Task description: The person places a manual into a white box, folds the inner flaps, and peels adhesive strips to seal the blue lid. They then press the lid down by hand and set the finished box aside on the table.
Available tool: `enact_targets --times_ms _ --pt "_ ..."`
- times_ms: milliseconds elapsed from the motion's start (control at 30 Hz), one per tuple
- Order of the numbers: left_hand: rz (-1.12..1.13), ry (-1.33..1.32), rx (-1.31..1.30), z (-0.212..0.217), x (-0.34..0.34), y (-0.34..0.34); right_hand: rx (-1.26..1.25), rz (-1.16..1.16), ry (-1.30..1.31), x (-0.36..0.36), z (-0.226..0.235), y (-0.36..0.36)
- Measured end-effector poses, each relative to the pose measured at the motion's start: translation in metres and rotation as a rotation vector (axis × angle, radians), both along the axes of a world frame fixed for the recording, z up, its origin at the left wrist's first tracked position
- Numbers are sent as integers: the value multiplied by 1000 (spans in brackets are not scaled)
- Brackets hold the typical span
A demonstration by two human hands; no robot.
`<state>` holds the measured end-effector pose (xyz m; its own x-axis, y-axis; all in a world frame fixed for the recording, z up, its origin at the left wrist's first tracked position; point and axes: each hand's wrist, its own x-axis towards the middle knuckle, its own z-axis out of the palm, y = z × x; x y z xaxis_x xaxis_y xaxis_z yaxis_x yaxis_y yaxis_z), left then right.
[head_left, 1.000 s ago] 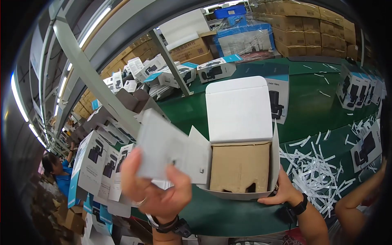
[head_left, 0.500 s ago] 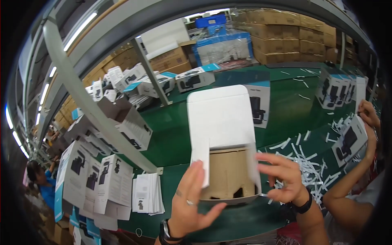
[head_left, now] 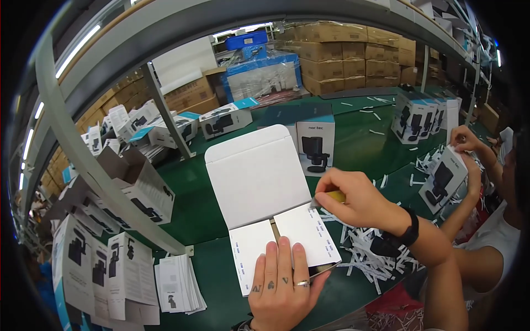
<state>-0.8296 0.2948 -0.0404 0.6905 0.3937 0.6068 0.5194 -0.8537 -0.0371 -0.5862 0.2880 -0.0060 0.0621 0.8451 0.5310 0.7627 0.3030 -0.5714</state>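
Note:
In front of me is an open white carton [head_left: 259, 176], its large lid tilted back and two white side flaps [head_left: 301, 237] folded inward over the opening. A narrow gap between the flaps shows brown cardboard. My left hand [head_left: 282, 287] lies flat on the flaps, fingers stretched out and pressing them down. At the right end of the lid's fold, my right hand [head_left: 359, 201] is closed around a small yellow-handled tool [head_left: 336, 196] with a greyish tip. That tip touches the carton's corner by the right flap; most of the tool is hidden by my fingers.
White paper strips [head_left: 370, 248] litter the green table [head_left: 212, 207]. A leaflet stack [head_left: 178, 284] and opened printed boxes [head_left: 130, 270] stand left. A printed box [head_left: 317, 143] is behind the carton. At right, a co-worker's hands [head_left: 469, 154] hold another box [head_left: 444, 179]. A metal post [head_left: 105, 149] rises left.
The side flaps have come down over the carton's opening. My left hand has moved onto them, and my right hand has closed on the yellow-handled tool at the lid's fold. The view has shifted right.

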Motion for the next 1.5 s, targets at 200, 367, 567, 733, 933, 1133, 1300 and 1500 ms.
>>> enact_targets --times_ms 200,367,567,733,933,1133,1300,1500 --pt "-24 -17 -118 -1 1 8 24 31 -119 -3 -5 12" --pt "-14 -10 -154 1 -5 14 -56 211 -93 -11 14 -5" --pt "-12 26 -100 0 -4 12 81 14 -161 2 3 17" --pt "-7 13 -122 -1 -8 15 -27 155 -131 -13 -2 5" --pt "-15 -112 33 -1 -8 15 -147 127 -61 -28 19 3" --pt "3 37 -108 3 -16 15 -380 -22 54 -25 9 33" --pt "1 18 -92 -2 -16 15 -549 -3 359 -26 6 36" --pt "-4 -6 -110 -3 -22 20 -609 -2 475 -28 10 30"
